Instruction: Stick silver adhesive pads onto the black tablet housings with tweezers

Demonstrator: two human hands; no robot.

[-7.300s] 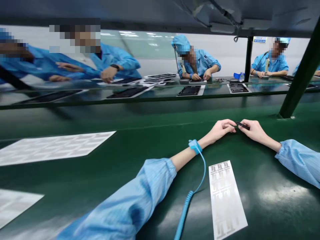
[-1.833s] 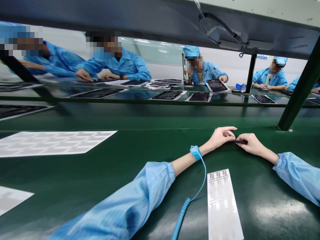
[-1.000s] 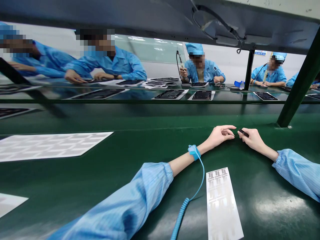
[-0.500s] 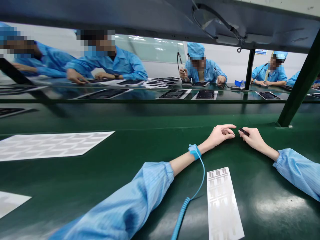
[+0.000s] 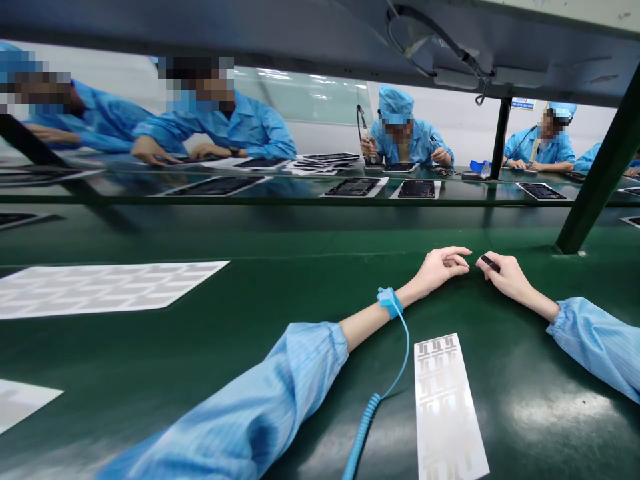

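Right hand (image 5: 506, 275) is pinching a small dark piece (image 5: 491, 264) between thumb and fingers; left hand (image 5: 436, 270) is facing it just across a slim gap, its thumb and fingers curving near each other, and whether they are holding anything thin I cannot tell. Green bench (image 5: 300, 287) is stretching out left of the grip and toward the wearer; a faint seam is running crosswise just beyond the hands, and the ledge edge (image 5: 300, 202) is crossing farther beyond. Slanting post (image 5: 595, 173) is standing beyond and right of the grip, overhead shelf (image 5: 300, 40) is hanging above the far side. Nearer than the grip, a narrow patterned sheet (image 5: 447, 407) is lying flat; left of it, a blue cord (image 5: 363, 430) is trailing from the wrist strap (image 5: 390, 303). Well left, a wide white sheet (image 5: 110, 290) is lying. Far beyond, co-workers (image 5: 240, 127) in blue are bending over dark panels (image 5: 354, 187)
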